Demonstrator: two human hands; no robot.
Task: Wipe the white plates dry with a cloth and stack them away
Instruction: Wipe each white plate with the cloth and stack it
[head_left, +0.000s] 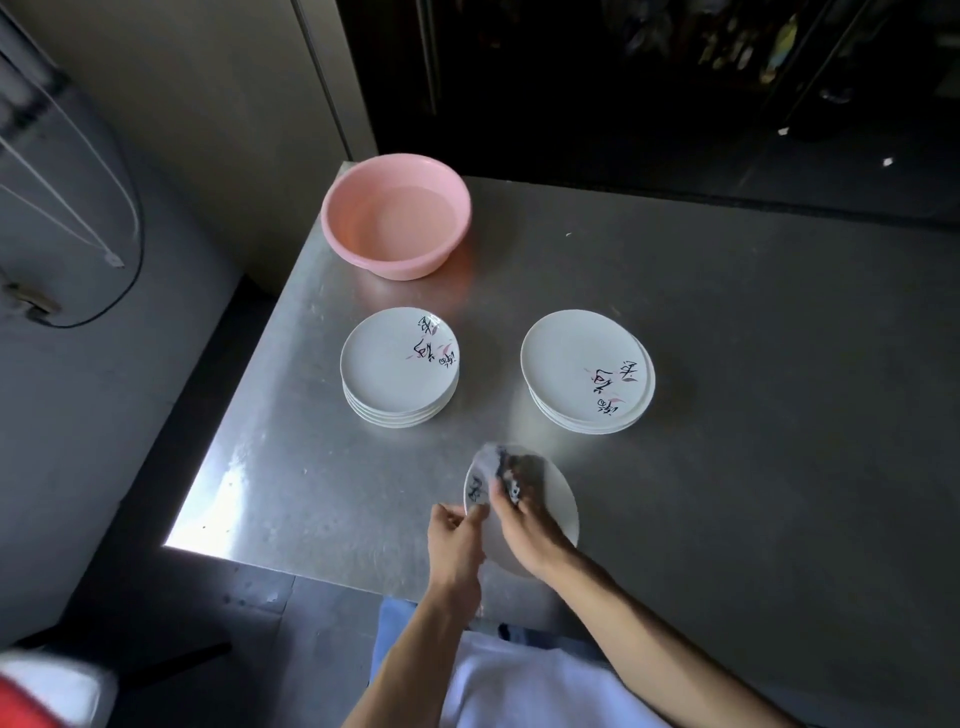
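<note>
A single wide-angle head camera is looking forward and steeply down from above the near edge of the brushed grey steel bench (753, 338). It is sitting close, taking in the near left corner, the left edge and the round pink plastic basin (384, 262) at the far left corner.

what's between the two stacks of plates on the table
Nothing. In the head view, the stretch between the left stack and the right stack is bare steel table.
</note>
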